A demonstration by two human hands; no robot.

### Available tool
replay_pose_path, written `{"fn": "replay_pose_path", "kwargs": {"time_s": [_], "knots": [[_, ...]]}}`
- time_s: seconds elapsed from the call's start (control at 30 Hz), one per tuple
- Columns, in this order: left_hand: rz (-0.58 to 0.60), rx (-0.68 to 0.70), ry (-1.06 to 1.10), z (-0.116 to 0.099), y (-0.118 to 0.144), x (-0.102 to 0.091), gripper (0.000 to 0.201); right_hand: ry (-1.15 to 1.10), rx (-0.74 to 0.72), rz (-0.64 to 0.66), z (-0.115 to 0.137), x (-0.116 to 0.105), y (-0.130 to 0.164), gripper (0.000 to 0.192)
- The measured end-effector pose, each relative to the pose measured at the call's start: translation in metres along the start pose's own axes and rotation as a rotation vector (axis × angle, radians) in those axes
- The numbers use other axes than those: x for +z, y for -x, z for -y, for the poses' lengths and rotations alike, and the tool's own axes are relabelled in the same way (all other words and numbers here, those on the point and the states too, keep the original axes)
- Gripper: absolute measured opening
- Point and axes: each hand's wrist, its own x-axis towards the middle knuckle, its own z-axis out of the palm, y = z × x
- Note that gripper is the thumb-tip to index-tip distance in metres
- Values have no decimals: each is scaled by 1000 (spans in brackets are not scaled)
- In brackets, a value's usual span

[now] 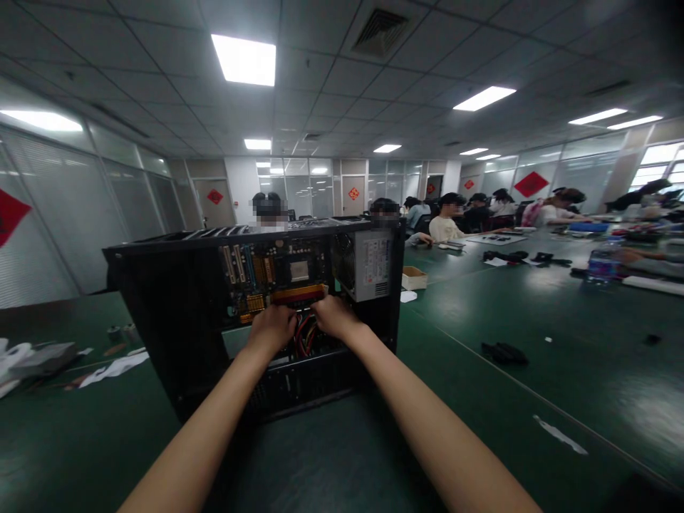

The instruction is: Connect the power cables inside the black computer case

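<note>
An open computer case (160, 320) stands on the table in front of me, its inside facing me. The motherboard (320, 265) shows, with a pale square processor socket (299, 270) and orange and red memory slots (299, 293). My left hand (271, 328) is curled by the left end of these slots, and my right hand (335, 315) by their right end. Both hands have bent fingers; what the fingertips grip is hidden. Red, yellow and black cables (306, 336) hang between the hands. A power supply (371, 265) sits at the upper right of the case.
The green table (470, 313) stretches right, with a small box (415, 278), a black cloth-like item (504, 353) and a water bottle (603, 265). Paper (115, 368) and a grey block (45, 360) lie left. Several people sit farther back.
</note>
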Motion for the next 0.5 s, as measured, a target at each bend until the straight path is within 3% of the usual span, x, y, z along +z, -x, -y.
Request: {"fn": "replay_pose_path", "kwargs": {"time_s": [0.3,0.43,0.5], "knots": [[-16,-81,34,1,6,-5,38,-58,-1,-59,2,-6,5,29],[-86,-114,34,5,31,-17,43,-102,4,-114,-3,-14,26,39],[-43,-124,29,6,52,-22,53,-128,21,-104,-8,-15,43,51]]}}
